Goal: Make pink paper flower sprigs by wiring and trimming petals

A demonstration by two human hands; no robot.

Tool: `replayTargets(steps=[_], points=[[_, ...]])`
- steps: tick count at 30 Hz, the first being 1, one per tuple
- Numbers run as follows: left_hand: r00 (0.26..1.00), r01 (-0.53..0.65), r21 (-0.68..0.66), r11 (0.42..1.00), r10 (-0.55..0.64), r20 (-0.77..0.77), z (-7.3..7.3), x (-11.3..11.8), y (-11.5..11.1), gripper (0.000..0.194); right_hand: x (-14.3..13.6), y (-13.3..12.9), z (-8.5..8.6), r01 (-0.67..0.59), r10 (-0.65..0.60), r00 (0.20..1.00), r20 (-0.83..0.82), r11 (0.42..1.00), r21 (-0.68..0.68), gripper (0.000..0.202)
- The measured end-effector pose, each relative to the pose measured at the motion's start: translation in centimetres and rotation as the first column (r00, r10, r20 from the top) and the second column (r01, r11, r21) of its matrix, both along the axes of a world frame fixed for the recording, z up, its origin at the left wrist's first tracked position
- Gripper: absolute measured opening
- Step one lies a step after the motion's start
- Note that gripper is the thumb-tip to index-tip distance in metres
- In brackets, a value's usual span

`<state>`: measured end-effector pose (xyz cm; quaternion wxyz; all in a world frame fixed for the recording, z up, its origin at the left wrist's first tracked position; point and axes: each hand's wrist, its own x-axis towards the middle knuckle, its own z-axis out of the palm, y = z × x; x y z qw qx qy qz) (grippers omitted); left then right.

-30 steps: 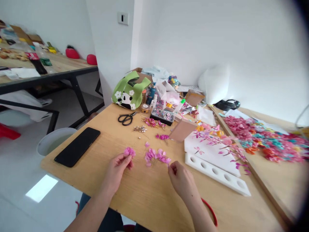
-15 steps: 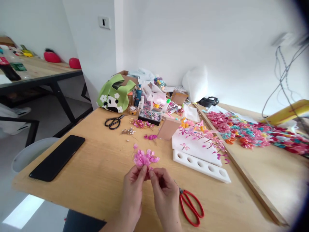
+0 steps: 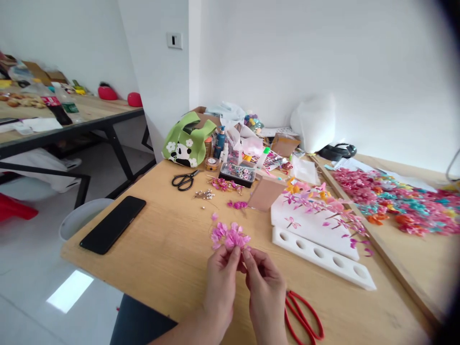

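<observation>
Phone at ten o'clock from the hands, perhaps parked clear of the work. Loose pink blossoms at eleven, seemingly for short reach. Left hand pinches pink flower at twelve, likely to steady it. Right hand alongside: fingertips narrowed, grip hidden, cannot tell. Foam strip, three; red-handled tool, four, probably kept handy.

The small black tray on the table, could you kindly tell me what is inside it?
The black tray holds small bead-like pieces in mixed colours; whatever lies beneath the top ones is covered.
</observation>
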<state>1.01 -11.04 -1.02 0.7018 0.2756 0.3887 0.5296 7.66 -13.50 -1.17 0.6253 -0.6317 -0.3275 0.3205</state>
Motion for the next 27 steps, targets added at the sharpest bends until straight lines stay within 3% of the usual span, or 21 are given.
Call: replayTargets(steps=[5, 12, 21, 27], points=[[0.998, -0.003, 0.033, 0.999, 0.005, -0.059, -0.6, -0.2, 0.3, 0.024, 0.1, 0.1, 0.2, -0.026, 0.026, 1.0, 0.002, 1.0, -0.018, 0.032], [0.99, 0.038, 0.083, 0.996, -0.027, -0.135, -0.5, -0.9, 0.6, 0.029, 1.6, 0.2, 0.8, -0.188, 0.185, 0.982, -0.041, 0.978, -0.092, 0.031], [0.989, 0.092, 0.087, 0.992, -0.081, -0.126, -0.3, -1.4, 0.7, 0.028, 2.5, 0.1, 1.2, -0.242, 0.206, 0.959, -0.194, 0.952, -0.187, 0.024], [0.93, 0.235, 0.194, 0.952, -0.162, -0.331, -0.2, -3.0, 0.1, 0.028, 2.5, -0.3, 1.3, -0.272, 0.208, 0.938, -0.277, 0.937, -0.218, 0.023]])
